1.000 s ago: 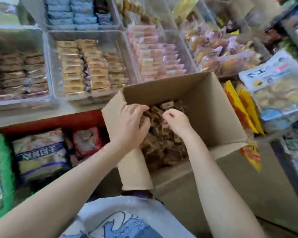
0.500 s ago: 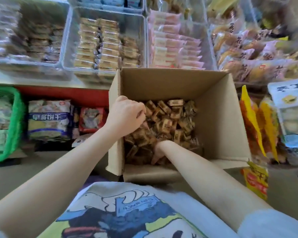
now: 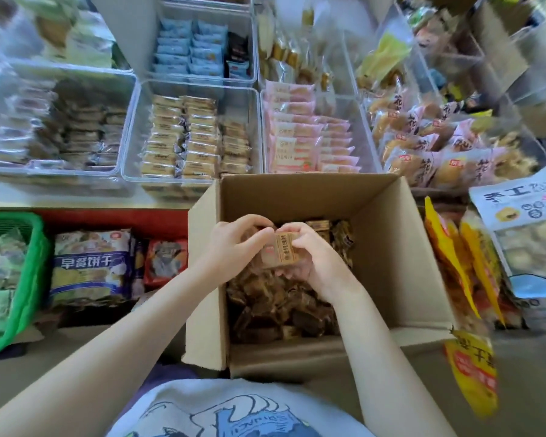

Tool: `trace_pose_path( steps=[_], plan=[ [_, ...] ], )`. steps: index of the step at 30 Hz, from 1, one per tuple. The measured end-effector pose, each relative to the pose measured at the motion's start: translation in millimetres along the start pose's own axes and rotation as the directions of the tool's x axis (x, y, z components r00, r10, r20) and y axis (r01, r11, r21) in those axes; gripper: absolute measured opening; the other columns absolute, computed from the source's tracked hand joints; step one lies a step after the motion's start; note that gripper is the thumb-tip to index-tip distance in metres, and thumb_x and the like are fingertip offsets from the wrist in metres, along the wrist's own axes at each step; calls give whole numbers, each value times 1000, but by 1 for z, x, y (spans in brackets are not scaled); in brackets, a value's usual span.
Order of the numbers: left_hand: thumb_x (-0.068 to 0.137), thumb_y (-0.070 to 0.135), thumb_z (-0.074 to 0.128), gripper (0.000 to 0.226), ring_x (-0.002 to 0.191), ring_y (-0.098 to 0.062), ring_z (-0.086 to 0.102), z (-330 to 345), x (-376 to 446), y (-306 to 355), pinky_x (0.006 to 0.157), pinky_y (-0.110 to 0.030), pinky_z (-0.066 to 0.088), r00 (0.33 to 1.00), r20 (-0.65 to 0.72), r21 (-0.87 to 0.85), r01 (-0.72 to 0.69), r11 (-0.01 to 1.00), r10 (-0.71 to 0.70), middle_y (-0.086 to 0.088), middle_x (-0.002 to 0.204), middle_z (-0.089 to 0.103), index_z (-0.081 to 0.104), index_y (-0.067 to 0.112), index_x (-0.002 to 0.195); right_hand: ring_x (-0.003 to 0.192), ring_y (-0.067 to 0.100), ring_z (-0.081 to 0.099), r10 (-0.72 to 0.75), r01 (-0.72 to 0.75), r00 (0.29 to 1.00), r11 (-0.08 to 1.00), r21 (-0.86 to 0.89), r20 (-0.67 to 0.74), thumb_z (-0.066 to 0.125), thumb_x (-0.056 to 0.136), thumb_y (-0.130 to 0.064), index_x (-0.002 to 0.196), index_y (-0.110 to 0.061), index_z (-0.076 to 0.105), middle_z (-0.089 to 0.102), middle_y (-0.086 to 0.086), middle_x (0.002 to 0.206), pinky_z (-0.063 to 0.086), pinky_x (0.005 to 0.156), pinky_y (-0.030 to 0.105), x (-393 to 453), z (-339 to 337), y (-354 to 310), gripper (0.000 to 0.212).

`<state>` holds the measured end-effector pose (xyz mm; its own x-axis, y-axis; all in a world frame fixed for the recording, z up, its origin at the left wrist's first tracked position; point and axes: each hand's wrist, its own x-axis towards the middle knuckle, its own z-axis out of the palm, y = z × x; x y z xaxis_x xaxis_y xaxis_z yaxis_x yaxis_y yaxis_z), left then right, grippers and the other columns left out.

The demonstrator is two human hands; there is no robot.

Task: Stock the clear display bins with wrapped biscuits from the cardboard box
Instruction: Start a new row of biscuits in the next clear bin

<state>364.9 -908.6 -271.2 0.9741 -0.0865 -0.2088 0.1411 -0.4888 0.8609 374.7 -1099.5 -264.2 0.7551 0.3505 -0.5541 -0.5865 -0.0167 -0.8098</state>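
Note:
An open cardboard box (image 3: 391,234) stands in front of me, its bottom covered with loose brown wrapped biscuits (image 3: 278,307). Above that pile, my left hand (image 3: 234,244) and my right hand (image 3: 316,263) together hold a small stack of tan wrapped biscuits (image 3: 279,252), fingers curled round its two ends. Beyond the box, a clear display bin (image 3: 133,121) holds rows of matching tan biscuits (image 3: 183,137).
More clear bins flank it: dark packets (image 3: 73,134) at left, pink packets (image 3: 306,134) at right, blue packets (image 3: 189,48) behind. A green basket (image 3: 29,279) and large snack bags (image 3: 92,266) sit low at left. Yellow bags (image 3: 460,263) crowd the box's right side.
Both hands came up out of the loose pile and met over the box, now holding a stack of tan biscuits between them. The camera tilted upward toward the bins.

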Motion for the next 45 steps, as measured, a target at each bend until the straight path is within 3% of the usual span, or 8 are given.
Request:
trace_pose_path(
  steps=[4, 12, 18, 22, 28, 37, 42, 45],
  plan=[
    [99, 28, 60, 22, 82, -3, 64, -18, 4, 8, 64, -18, 53, 997, -36, -366, 52, 929, -70, 0, 88, 64, 59, 26, 122, 88, 20, 65, -103, 103, 990, 995, 3, -99, 32, 109, -36, 125, -14, 59, 67, 13, 106, 53, 72, 33, 1, 40, -18, 38],
    [106, 31, 45, 17, 51, -1, 55, -131, 9, -43, 50, -18, 41, 995, -55, -427, 48, 903, -79, 6, 73, 59, 50, 23, 121, 57, 8, 55, -178, 127, 968, 955, -268, -175, 34, 110, -36, 123, -12, 45, 58, 8, 86, 43, 50, 22, 55, 184, -44, 30],
    [105, 33, 48, 29, 90, -10, 65, -259, 9, -148, 79, -33, 53, 938, -279, -281, 123, 952, -203, 5, 97, 67, 51, 23, 132, 66, 1, 60, -141, 63, 980, 888, -455, -140, 60, 100, -32, 109, -25, 59, 64, -7, 85, 51, 69, 22, 130, 281, -55, 11],
    [97, 27, 54, 47, 131, -29, 45, -324, 10, -239, 110, -42, 37, 926, -353, 351, 262, 899, -133, -9, 146, 48, 51, 14, 141, 81, 11, 67, -220, 34, 929, 850, -525, -296, 68, 91, -31, 108, -23, 56, 69, -4, 100, 51, 68, 26, 186, 327, -64, 22],
    [90, 22, 57, 12, 106, -25, 56, -340, -10, -280, 90, -38, 45, 990, -137, 573, 99, 813, -24, -1, 168, 11, 62, 12, 87, 86, 19, 58, -430, 105, 887, 540, -835, -166, 67, 89, -17, 109, -22, 49, 59, -3, 96, 40, 70, 29, 274, 390, -79, 27],
    [97, 35, 49, 54, 112, -26, 57, -348, -6, -269, 80, -37, 48, 978, -87, 565, 204, 799, -188, 8, 168, -9, 38, 20, 147, 119, 30, 57, -257, 87, 966, 284, -955, 12, 42, 99, -9, 127, -9, 63, 63, 13, 128, 46, 98, 39, 337, 429, -20, 34],
    [96, 33, 51, 52, 105, -28, 59, -343, -7, -267, 73, -37, 48, 972, -98, 551, 231, 802, -213, 7, 167, -14, 39, 19, 144, 146, 26, 32, -206, 129, 975, 236, -963, 80, 43, 105, -25, 139, -14, 61, 40, 8, 157, 24, 121, 40, 312, 417, -22, 40],
    [96, 30, 50, 43, 100, -30, 61, -334, -4, -251, 74, -40, 52, 956, -172, 504, 292, 813, -237, -7, 164, 16, 43, 15, 136, 140, 18, 40, -304, 200, 948, 336, -921, 95, 48, 102, -21, 131, -14, 65, 49, 5, 148, 32, 117, 35, 269, 393, -31, 34]
  ],
)
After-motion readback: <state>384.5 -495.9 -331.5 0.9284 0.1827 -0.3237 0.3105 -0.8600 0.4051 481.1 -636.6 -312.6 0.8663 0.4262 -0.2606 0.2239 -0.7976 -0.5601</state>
